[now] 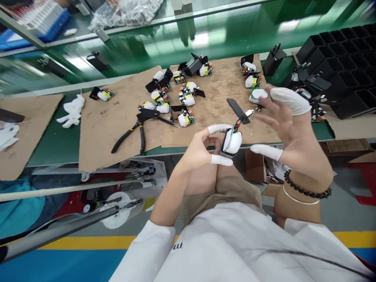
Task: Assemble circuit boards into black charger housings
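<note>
My left hand, with white finger cots on thumb and index finger, grips a power adapter assembly at the table's front edge. White padding fills its black housing, and a black cover plate hangs off it on short red and dark wires. To the right my right hand is raised with its fingers spread, also in white finger cots, holding nothing. Just behind its fingertips lies a circuit board with a white pad. Several similar circuit boards with white pads and black plates lie on the cardboard.
Black-and-yellow-handled pliers lie on the cardboard to the left. Black housings stand in rows at the far right. A green conveyor runs behind the table. Crumpled white gloves rest further left, and a cardboard box stands below.
</note>
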Demonstrator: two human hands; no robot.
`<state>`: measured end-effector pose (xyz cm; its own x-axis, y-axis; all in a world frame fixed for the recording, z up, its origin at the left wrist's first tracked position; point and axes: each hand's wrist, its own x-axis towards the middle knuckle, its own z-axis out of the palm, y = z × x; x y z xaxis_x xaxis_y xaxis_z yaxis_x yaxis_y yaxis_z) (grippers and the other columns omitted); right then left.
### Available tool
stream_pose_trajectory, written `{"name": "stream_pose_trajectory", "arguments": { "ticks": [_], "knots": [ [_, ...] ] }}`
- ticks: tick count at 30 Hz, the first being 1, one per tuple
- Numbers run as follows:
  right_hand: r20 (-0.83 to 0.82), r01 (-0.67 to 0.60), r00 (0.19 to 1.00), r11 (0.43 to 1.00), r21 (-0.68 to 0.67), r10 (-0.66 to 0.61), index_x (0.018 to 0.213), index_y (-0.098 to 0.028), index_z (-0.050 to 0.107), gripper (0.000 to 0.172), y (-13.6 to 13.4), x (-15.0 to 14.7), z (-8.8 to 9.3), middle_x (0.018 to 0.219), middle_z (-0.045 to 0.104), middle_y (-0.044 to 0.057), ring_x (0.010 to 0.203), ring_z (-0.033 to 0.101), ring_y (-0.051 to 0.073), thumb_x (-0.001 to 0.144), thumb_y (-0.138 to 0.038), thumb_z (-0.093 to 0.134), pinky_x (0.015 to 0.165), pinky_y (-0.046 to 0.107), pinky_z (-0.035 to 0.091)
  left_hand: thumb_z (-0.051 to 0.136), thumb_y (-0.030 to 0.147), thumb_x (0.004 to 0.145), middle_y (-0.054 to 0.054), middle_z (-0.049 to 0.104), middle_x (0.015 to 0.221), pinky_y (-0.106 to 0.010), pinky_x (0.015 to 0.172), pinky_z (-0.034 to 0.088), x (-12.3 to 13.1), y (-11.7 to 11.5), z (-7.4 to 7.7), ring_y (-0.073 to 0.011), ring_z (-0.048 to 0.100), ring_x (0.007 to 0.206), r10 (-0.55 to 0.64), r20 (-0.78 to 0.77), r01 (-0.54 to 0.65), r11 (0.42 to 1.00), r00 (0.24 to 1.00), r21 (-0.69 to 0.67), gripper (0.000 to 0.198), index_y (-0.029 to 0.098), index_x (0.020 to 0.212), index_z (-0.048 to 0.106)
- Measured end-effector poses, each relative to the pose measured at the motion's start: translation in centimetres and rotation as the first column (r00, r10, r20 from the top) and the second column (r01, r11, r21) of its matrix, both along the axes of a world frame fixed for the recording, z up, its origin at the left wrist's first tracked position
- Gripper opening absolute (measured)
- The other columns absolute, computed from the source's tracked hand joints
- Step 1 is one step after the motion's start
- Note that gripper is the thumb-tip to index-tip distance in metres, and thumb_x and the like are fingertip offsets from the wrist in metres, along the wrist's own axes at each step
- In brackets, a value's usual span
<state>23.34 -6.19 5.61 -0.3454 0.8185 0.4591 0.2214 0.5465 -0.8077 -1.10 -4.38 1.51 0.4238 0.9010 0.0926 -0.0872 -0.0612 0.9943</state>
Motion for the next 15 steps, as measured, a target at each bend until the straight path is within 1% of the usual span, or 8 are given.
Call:
{"name": "stream_pose_trajectory", "arguments": {
  "ticks": [2, 3, 4, 6, 8, 10, 12, 15],
  "knots": [
    [0.087, -0.04, 0.996, 0.991, 0.129, 0.029, 0.152, -0.043, 0.056, 0.074, 1.0, 0.5, 1.0, 0.178, 0.03, -0.006, 0.167, 0.027, 0.027, 0.088, -0.017, 0.081, 0.138, 0.047, 0.031, 0.106, 0.047, 0.042, -0.01, 0.077, 0.111, -0.031, 0.064, 0.059, -0.6, 0.0, 0.2, -0.0181, 0.069, 0.071, -0.09, -0.007, 0.089, 0.994, 0.996, -0.071, 0.089, 0.02, 0.121, 0.076],
    [0.135, -0.081, 0.989, 0.983, 0.166, 0.059, 0.147, -0.041, 0.062, 0.065, 1.4, 0.6, 1.5, 0.175, 0.037, -0.006, 0.166, 0.029, 0.026, 0.089, -0.017, 0.08, 0.139, 0.048, 0.029, 0.106, 0.045, 0.042, -0.01, 0.077, 0.111, -0.033, 0.066, 0.06, -0.9, -0.1, 0.4, -0.0202, 0.07, 0.074, -0.129, -0.018, 0.127, 0.987, 0.991, -0.094, 0.088, 0.02, 0.121, 0.076],
    [0.169, -0.132, 0.98, 0.975, 0.179, 0.101, 0.142, -0.039, 0.067, 0.057, 1.8, 0.6, 2.0, 0.171, 0.046, -0.005, 0.163, 0.036, 0.026, 0.091, -0.017, 0.079, 0.138, 0.048, 0.031, 0.106, 0.042, 0.042, -0.01, 0.077, 0.109, -0.034, 0.069, 0.061, -1.1, -0.2, 0.7, -0.0223, 0.072, 0.078, -0.163, -0.032, 0.159, 0.981, 0.986, -0.109, 0.086, 0.02, 0.121, 0.077],
    [0.186, -0.229, 0.962, 0.961, 0.154, 0.199, 0.135, -0.036, 0.072, 0.047, 2.4, 0.4, 2.7, 0.157, 0.063, -0.002, 0.153, 0.053, 0.026, 0.093, -0.018, 0.077, 0.132, 0.048, 0.043, 0.106, 0.036, 0.042, -0.01, 0.078, 0.105, -0.036, 0.076, 0.063, -1.3, -0.5, 1.3, -0.0264, 0.074, 0.087, -0.212, -0.067, 0.203, 0.971, 0.975, -0.127, 0.084, 0.02, 0.119, 0.079],
    [0.158, -0.273, 0.953, 0.958, 0.089, 0.257, 0.127, -0.034, 0.077, 0.037, 2.7, 0.3, 2.9, 0.144, 0.073, -0.003, 0.144, 0.062, 0.026, 0.093, -0.018, 0.075, 0.126, 0.046, 0.051, 0.106, 0.034, 0.041, -0.011, 0.078, 0.107, -0.036, 0.079, 0.062, -1.4, -0.8, 1.9, -0.028, 0.073, 0.093, -0.22, -0.101, 0.205, 0.969, 0.97, -0.139, 0.081, 0.019, 0.117, 0.08],
    [0.093, -0.261, 0.961, 0.965, 0.008, 0.259, 0.115, -0.035, 0.081, 0.026, 2.9, 0.2, 2.8, 0.134, 0.078, -0.003, 0.134, 0.071, 0.026, 0.092, -0.022, 0.077, 0.117, 0.043, 0.058, 0.106, 0.034, 0.043, -0.011, 0.077, 0.112, -0.033, 0.076, 0.061, -1.3, -1.1, 2.4, -0.0252, 0.072, 0.09, -0.202, -0.129, 0.182, 0.972, 0.971, -0.151, 0.079, 0.018, 0.116, 0.08],
    [-0.001, -0.277, 0.961, 0.958, -0.068, 0.278, 0.105, -0.033, 0.083, 0.016, 3.1, 0.1, 2.5, 0.12, 0.083, -0.001, 0.117, 0.079, 0.025, 0.09, -0.028, 0.081, 0.105, 0.04, 0.064, 0.105, 0.033, 0.044, -0.01, 0.075, 0.113, -0.029, 0.068, 0.058, -1.3, -1.3, 2.5, -0.0195, 0.068, 0.08, -0.189, -0.122, 0.169, 0.973, 0.974, -0.157, 0.078, 0.018, 0.117, 0.079],
    [-0.143, -0.387, 0.917, 0.917, -0.096, 0.372, 0.097, -0.029, 0.084, 0.017, 3.2, -0.1, 2.0, 0.104, 0.084, 0.002, 0.094, 0.081, 0.023, 0.082, -0.035, 0.089, 0.087, 0.038, 0.067, 0.107, 0.032, 0.039, -0.008, 0.074, 0.103, -0.028, 0.065, 0.055, -1.4, -1.5, 2.3, -0.0156, 0.062, 0.073, -0.231, -0.058, 0.218, 0.96, 0.971, -0.175, 0.083, 0.018, 0.116, 0.08]
  ]
}}
